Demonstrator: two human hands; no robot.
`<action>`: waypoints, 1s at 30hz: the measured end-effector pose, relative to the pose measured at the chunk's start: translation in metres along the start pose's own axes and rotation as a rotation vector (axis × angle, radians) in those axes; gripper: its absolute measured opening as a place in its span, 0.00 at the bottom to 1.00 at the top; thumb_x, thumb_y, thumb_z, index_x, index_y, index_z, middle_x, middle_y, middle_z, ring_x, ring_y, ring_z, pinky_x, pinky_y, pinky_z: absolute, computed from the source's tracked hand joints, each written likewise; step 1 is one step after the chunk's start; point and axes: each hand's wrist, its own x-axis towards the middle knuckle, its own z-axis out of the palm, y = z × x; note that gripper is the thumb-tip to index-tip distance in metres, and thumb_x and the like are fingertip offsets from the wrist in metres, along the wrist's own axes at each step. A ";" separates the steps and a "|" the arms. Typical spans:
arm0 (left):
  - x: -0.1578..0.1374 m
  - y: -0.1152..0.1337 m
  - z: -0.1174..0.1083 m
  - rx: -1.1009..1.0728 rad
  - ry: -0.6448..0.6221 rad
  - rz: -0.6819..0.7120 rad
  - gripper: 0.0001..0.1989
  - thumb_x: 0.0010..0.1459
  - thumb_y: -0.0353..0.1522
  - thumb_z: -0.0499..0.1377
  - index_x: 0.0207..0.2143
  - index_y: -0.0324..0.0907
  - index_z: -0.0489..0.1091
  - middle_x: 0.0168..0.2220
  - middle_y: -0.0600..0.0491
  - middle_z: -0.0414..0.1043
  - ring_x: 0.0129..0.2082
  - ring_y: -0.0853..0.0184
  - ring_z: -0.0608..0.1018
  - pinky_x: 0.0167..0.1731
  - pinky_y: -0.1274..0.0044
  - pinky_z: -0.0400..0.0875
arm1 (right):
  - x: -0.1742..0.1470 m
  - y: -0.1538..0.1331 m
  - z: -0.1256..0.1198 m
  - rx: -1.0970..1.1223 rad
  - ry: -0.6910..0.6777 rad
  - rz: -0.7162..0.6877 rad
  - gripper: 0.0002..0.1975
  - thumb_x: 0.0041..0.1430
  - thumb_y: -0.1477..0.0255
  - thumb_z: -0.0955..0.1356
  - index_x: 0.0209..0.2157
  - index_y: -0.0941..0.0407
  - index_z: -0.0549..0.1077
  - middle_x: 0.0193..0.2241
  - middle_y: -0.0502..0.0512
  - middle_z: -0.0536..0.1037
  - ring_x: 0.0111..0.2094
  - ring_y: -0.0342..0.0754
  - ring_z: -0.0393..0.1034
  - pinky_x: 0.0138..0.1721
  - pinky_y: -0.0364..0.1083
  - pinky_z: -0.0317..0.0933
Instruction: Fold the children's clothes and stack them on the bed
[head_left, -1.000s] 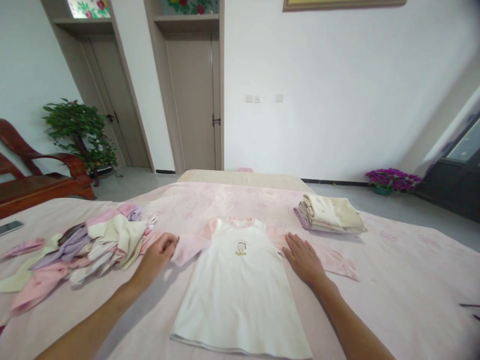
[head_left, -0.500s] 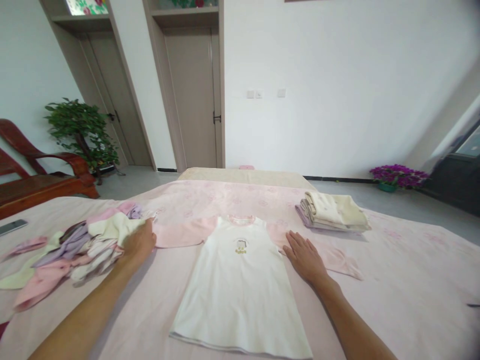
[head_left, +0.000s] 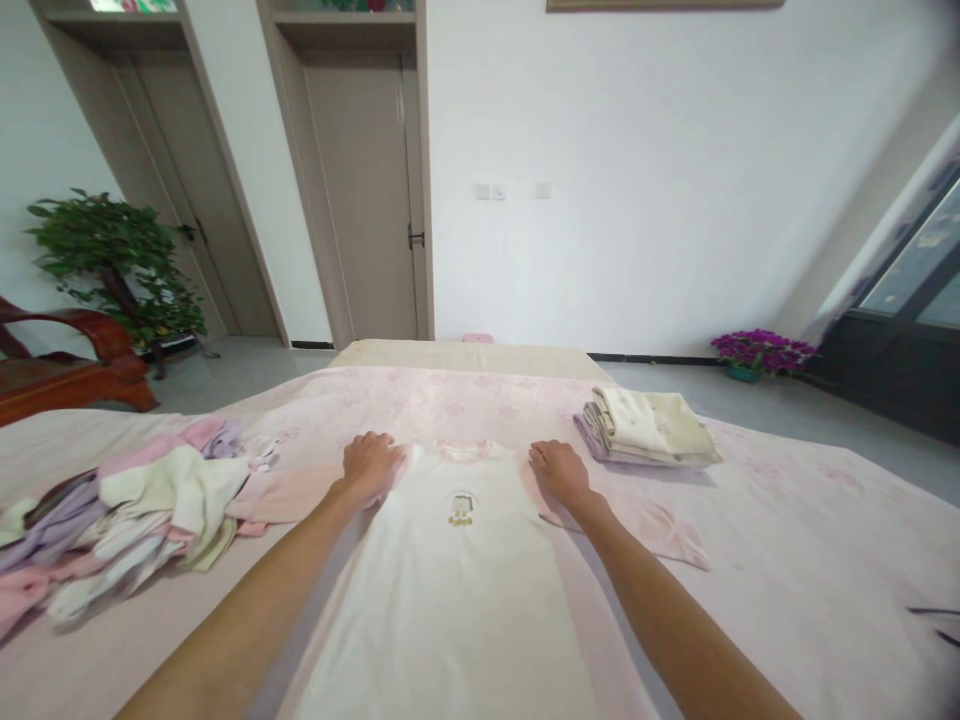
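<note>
In the head view, we have a pale long-sleeved shirt [head_left: 459,590] lying flat, front up, on the pink cloth [head_left: 795,590], straight ahead of us and between our forearms. Its long axis runs away from us — neckline [head_left: 463,453] at the far end, body stretching back toward us and past the lower edge of the view.

Our two hands are well apart, one at each shoulder: the left hand [head_left: 370,466] at the left shoulder, the right hand [head_left: 561,474] at the right, so neither is clearly nearer the shirt. Fingers look curled on the fabric, but we cannot tell whether either hand pinches it.

The left sleeve [head_left: 289,493] reaches out to the clothes heap [head_left: 176,490]; the right sleeve [head_left: 660,528] slants outward and slightly toward us, nearer than the folded stack [head_left: 652,430].
</note>
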 end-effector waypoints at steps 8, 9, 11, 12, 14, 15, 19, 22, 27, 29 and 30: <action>0.012 0.011 0.021 -0.072 -0.034 0.021 0.12 0.62 0.39 0.51 0.38 0.44 0.71 0.39 0.48 0.77 0.40 0.60 0.76 0.34 0.74 0.63 | 0.016 -0.013 0.021 0.010 0.032 -0.093 0.13 0.65 0.63 0.62 0.37 0.56 0.74 0.38 0.58 0.76 0.43 0.52 0.66 0.42 0.47 0.54; 0.012 0.010 0.022 -0.080 -0.033 0.030 0.12 0.64 0.39 0.49 0.40 0.45 0.69 0.38 0.50 0.77 0.39 0.62 0.76 0.33 0.75 0.63 | 0.015 -0.012 0.022 0.015 0.043 -0.106 0.12 0.66 0.64 0.61 0.38 0.55 0.73 0.38 0.57 0.76 0.42 0.51 0.66 0.41 0.46 0.54; 0.013 0.010 0.023 -0.088 -0.026 0.044 0.13 0.66 0.40 0.47 0.43 0.46 0.67 0.38 0.51 0.77 0.37 0.63 0.77 0.33 0.76 0.62 | 0.015 -0.009 0.024 0.027 0.034 -0.110 0.12 0.68 0.63 0.60 0.40 0.54 0.70 0.38 0.55 0.76 0.40 0.49 0.67 0.39 0.45 0.53; 0.014 0.011 0.024 -0.086 -0.019 0.045 0.13 0.67 0.40 0.46 0.44 0.46 0.66 0.40 0.51 0.76 0.37 0.64 0.77 0.33 0.76 0.63 | 0.017 -0.007 0.025 0.031 0.015 -0.108 0.12 0.69 0.63 0.59 0.41 0.54 0.69 0.38 0.54 0.76 0.39 0.49 0.68 0.37 0.45 0.53; 0.019 0.015 0.027 -0.075 -0.002 0.037 0.13 0.67 0.39 0.45 0.45 0.45 0.65 0.42 0.50 0.76 0.38 0.63 0.77 0.34 0.75 0.63 | 0.025 -0.003 0.023 0.021 -0.012 -0.100 0.12 0.70 0.63 0.58 0.43 0.53 0.67 0.39 0.54 0.76 0.38 0.48 0.70 0.35 0.44 0.53; 0.022 0.017 0.029 -0.065 0.005 0.031 0.13 0.67 0.39 0.46 0.45 0.45 0.65 0.43 0.49 0.75 0.38 0.62 0.77 0.34 0.74 0.64 | 0.030 -0.001 0.022 0.005 -0.021 -0.096 0.12 0.71 0.63 0.57 0.44 0.53 0.67 0.40 0.54 0.76 0.38 0.48 0.70 0.35 0.44 0.53; 0.032 0.028 0.029 -0.019 0.041 0.043 0.13 0.65 0.35 0.49 0.46 0.40 0.67 0.43 0.42 0.74 0.44 0.54 0.76 0.43 0.66 0.65 | 0.050 0.003 0.013 -0.068 -0.044 -0.114 0.12 0.70 0.63 0.59 0.43 0.54 0.69 0.41 0.56 0.76 0.41 0.50 0.71 0.38 0.46 0.56; 0.029 0.039 0.023 -0.005 0.078 0.120 0.16 0.65 0.31 0.48 0.51 0.36 0.66 0.50 0.37 0.71 0.54 0.52 0.71 0.54 0.62 0.59 | 0.054 -0.006 0.010 -0.084 -0.035 -0.132 0.11 0.68 0.64 0.61 0.43 0.55 0.71 0.43 0.60 0.76 0.46 0.53 0.69 0.45 0.49 0.57; -0.012 0.063 0.025 -0.041 0.036 0.360 0.21 0.68 0.37 0.45 0.60 0.41 0.61 0.63 0.44 0.62 0.65 0.58 0.60 0.63 0.67 0.53 | 0.019 -0.053 0.021 0.017 0.036 -0.436 0.23 0.69 0.62 0.59 0.60 0.58 0.63 0.63 0.63 0.62 0.65 0.57 0.51 0.63 0.56 0.46; -0.039 0.067 0.030 -0.066 -0.016 0.465 0.24 0.68 0.41 0.45 0.62 0.40 0.60 0.65 0.43 0.59 0.67 0.57 0.57 0.64 0.66 0.52 | -0.007 -0.069 0.027 0.063 0.009 -0.590 0.28 0.70 0.58 0.58 0.65 0.58 0.57 0.67 0.63 0.56 0.68 0.58 0.44 0.65 0.58 0.41; -0.052 0.066 0.031 -0.081 -0.041 0.510 0.26 0.68 0.43 0.45 0.63 0.39 0.59 0.66 0.42 0.57 0.67 0.56 0.56 0.64 0.65 0.51 | -0.020 -0.074 0.030 0.084 -0.018 -0.638 0.30 0.70 0.57 0.57 0.66 0.59 0.56 0.67 0.62 0.55 0.68 0.58 0.44 0.66 0.58 0.41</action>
